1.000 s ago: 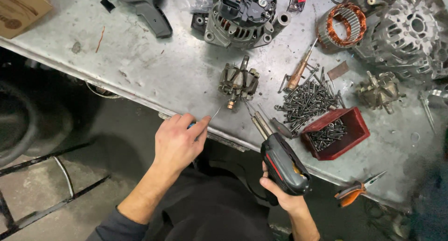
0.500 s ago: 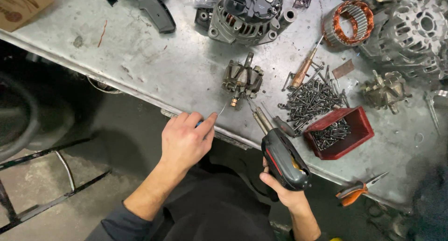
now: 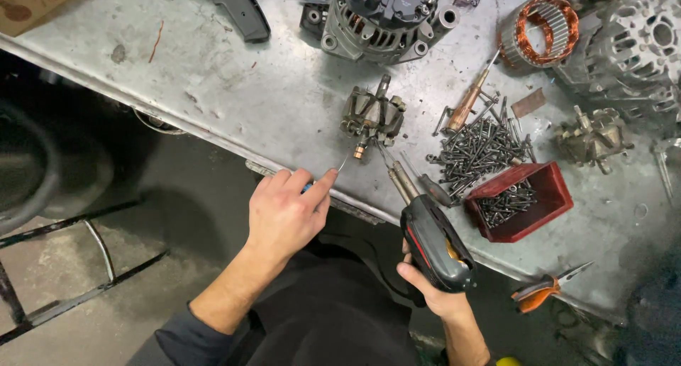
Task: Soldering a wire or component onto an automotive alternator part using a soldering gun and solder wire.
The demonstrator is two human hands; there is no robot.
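Steel bench (image 3: 213,89): grey claw-pole rotor (image 3: 372,116), copper-ringed.

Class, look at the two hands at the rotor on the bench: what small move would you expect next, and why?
Probably easing the soldering gun's tip forward to the rotor's copper end. The left hand already holds a thin wire up to that end, while the right hand aims the soldering gun with its tip just short of the joint.

Cardboard (image 3: 32,4) cut by top edge, pliers (image 3: 543,291) handles partly hidden, thin wire (image 3: 342,164) barely discernible
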